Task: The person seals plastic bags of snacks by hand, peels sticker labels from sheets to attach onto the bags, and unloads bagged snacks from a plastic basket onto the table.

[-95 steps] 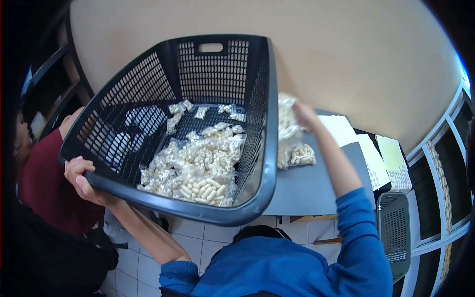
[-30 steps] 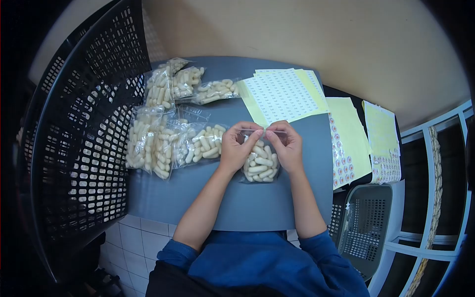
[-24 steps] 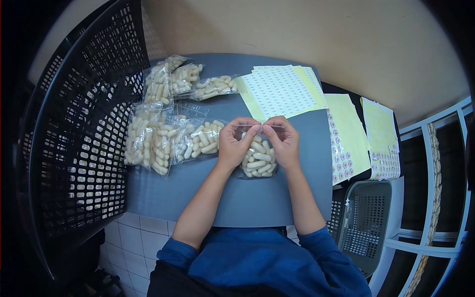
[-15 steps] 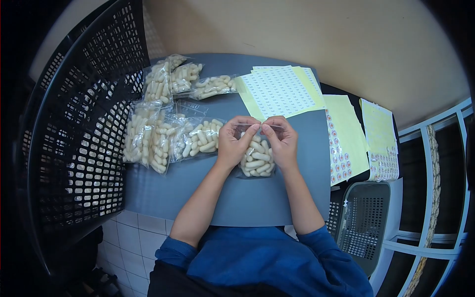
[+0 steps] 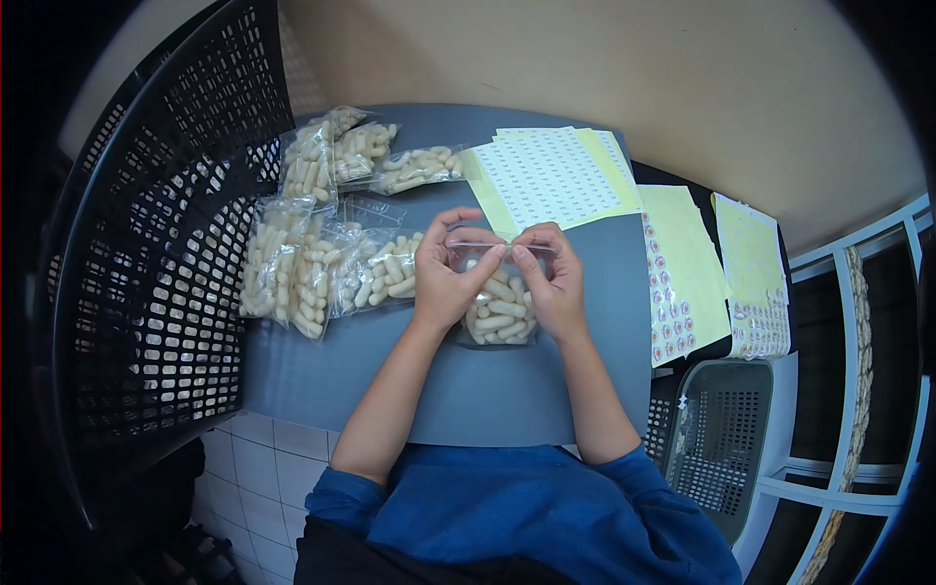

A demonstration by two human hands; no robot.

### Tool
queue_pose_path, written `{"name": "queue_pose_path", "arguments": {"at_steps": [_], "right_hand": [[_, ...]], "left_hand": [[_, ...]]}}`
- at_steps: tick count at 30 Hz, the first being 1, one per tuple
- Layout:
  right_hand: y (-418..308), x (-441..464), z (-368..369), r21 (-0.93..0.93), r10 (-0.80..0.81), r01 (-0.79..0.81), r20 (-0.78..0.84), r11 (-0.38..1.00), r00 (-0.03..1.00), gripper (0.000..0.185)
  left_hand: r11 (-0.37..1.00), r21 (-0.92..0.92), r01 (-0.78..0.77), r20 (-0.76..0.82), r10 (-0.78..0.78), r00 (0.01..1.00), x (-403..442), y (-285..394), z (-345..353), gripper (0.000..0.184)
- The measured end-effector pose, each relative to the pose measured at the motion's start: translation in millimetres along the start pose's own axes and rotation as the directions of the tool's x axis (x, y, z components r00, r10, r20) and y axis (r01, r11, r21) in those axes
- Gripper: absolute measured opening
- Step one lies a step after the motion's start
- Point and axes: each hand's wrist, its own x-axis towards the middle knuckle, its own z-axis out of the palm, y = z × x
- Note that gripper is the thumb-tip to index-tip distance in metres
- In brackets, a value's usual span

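Note:
A clear plastic bag of whitish capsule-shaped pieces (image 5: 501,317) rests on the grey table (image 5: 487,395) near its front. My left hand (image 5: 451,273) pinches the bag's top edge near the middle, its fingers curled above the plastic. Right beside it, my right hand (image 5: 550,278) grips the same edge between thumb and fingers. Several filled bags (image 5: 278,263) lie to the left, the nearest one (image 5: 390,271) close to my left hand. Farther back is another bag (image 5: 419,169). Label sheets (image 5: 551,180) lie beyond my hands.
A large black perforated basket (image 5: 161,263) stands tilted at the left. More sticker sheets (image 5: 682,273) (image 5: 751,263) lie on a black surface at the right. Below them is a grey-green basket (image 5: 717,448). A light metal frame (image 5: 838,502) is at the far right, a wall behind.
The large basket, earlier held up by my left hand, now stands at the left. Since the last frames, my left hand has shifted slightly left and its fingers have spread along the bag's top edge.

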Motion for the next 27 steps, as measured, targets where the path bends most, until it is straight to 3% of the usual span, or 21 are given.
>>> {"name": "queue_pose_path", "arguments": {"at_steps": [5,8,17,21,27], "right_hand": [[-4.5,0.3,-1.5,-0.023,-0.052,0.053,0.043,0.998,0.998,0.009],[-2.5,-1.2,-0.8,-0.034,-0.036,0.036,0.024,0.999,0.999,0.009],[0.8,-4.0,5.8,0.019,0.011,-0.01,-0.065,1.0,0.998,0.008],[0.1,-5.3,7.3,0.031,0.0,0.003,-0.096,1.0,0.995,0.008],[5.3,-5.7,7.6,0.037,-0.013,0.016,-0.077,0.999,0.997,0.007]], "left_hand": [[0.999,0.03,-0.016,0.045,0.015,0.999,1.5,8.0,3.4,0.052],[0.998,-0.006,0.062,0.064,-0.062,0.996,0.9,12.5,5.4,0.053],[0.999,0.045,0.032,0.031,-0.033,0.999,1.3,7.0,6.2,0.043],[1.0,-0.016,0.024,0.036,-0.024,0.999,-0.4,6.4,6.1,0.037],[1.0,0.003,0.006,0.003,-0.006,1.0,-1.5,3.1,6.6,0.035]]}}
